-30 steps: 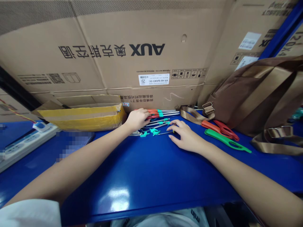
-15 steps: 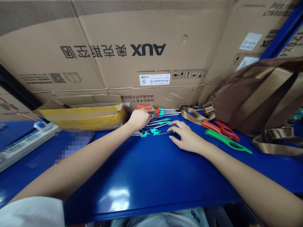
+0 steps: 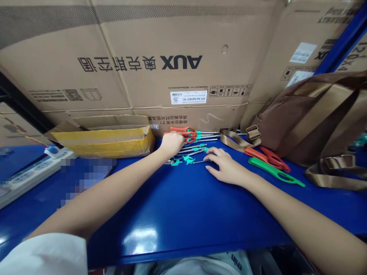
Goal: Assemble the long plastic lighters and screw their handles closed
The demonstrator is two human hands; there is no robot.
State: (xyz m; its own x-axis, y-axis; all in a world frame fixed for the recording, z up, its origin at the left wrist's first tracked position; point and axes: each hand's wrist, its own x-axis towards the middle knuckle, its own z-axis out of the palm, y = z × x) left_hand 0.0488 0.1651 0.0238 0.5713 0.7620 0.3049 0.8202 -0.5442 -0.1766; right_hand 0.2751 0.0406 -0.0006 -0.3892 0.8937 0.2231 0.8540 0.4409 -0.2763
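Observation:
My left hand (image 3: 172, 143) is at the back of the blue table, its fingers curled over the end of several orange handles (image 3: 183, 133). These handles carry teal pieces and long thin metal rods (image 3: 208, 134) pointing right; what the fingertips grip is partly hidden. Just in front lie more metal rods with teal clips (image 3: 189, 159), loose on the surface. My right hand (image 3: 223, 165) rests palm down beside them, fingers bent and apart, with the tips near the rod ends. Further right sit red-orange handle pieces (image 3: 271, 157) and a green one (image 3: 275, 172).
A taped yellow cardboard box (image 3: 106, 142) stands at the back left. Large cardboard (image 3: 137, 84) forms the wall behind the blue table (image 3: 177, 214). A brown bag (image 3: 312, 122) with straps occupies the right side. At far left is a white power strip (image 3: 31, 175).
The view has shifted slightly, and my left hand with the orange handles appears a little further right. My right hand has barely moved.

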